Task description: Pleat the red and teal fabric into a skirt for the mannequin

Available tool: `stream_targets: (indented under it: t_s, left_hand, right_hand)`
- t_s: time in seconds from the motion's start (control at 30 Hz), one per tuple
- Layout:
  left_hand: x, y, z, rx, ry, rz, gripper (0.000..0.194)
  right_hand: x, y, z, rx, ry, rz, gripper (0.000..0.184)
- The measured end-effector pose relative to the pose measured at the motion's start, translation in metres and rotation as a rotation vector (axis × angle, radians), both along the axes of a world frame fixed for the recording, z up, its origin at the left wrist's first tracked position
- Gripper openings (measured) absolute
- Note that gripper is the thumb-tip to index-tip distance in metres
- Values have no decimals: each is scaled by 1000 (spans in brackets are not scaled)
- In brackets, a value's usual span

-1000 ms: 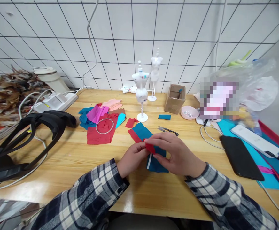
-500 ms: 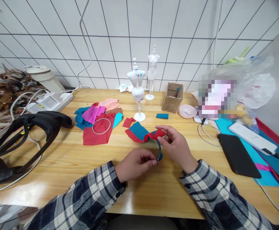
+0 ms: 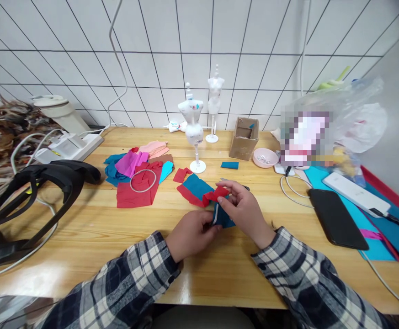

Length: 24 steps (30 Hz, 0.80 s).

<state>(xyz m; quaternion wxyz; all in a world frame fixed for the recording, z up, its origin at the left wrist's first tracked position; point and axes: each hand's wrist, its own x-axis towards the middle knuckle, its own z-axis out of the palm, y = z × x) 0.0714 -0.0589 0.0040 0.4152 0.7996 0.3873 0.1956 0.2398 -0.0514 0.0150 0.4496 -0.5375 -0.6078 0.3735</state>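
Observation:
A strip of red and teal fabric (image 3: 198,186) lies on the table and rises in a twist to my right hand (image 3: 245,210), whose thumb and fingers pinch its red part. My left hand (image 3: 193,235) is closed on the edge of the teal end, where a white line shows. That end hangs between both hands, partly hidden by the fingers. Just behind my right hand a slim dark tool (image 3: 246,187) is mostly covered. A small red scrap (image 3: 181,174) and a rolled teal piece (image 3: 230,165) lie farther back.
Two white mini dress forms (image 3: 196,166) stand behind, near a cardboard box (image 3: 243,141) and a pink bowl (image 3: 265,157). Fabric scraps (image 3: 134,196) with a metal ring (image 3: 130,182) lie left, beside a black headset strap (image 3: 45,219). A black phone (image 3: 338,219) and cables are right.
The teal end has turned from a narrow hanging fold to a wider face, showing its white line. My left fingers have come up slightly along its edge. The view has shifted a little.

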Motion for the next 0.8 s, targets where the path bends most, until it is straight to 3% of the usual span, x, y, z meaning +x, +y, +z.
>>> stream_targets:
  t_s: [0.1,0.17,0.27,0.33,0.4,0.5,0.63,0.8]
  left_hand:
    - [-1,2,-1,-137,-100,60,26]
    - [-2,4,-1,-225,-184,109,28]
    - [-3,6,-1,-298,-277,141,31]
    - [-3,6,1,-318,-328,143,31]
    - [-4,6,3,-333,-376,132,29]
    - [-6,5,5,-315,-409,137,25]
    - [-7,5,7,-307,-400,135,27]
    - [-10,8,10,-378,-484,143,32]
  right_hand:
    - [6,-1,-5,167,-98,-67,48]
    - [12,-4,-5,398,-203,-86,40]
    - [19,-10,2,687,-381,127,20]
    - [19,-12,7,689,-461,311,22]
    - [18,-10,9,611,-493,397,30]
    - [16,-7,6,558,-467,384,32]
    - [17,-7,3,597,-413,332,27]
    - [18,-11,8,586,-551,328,37]
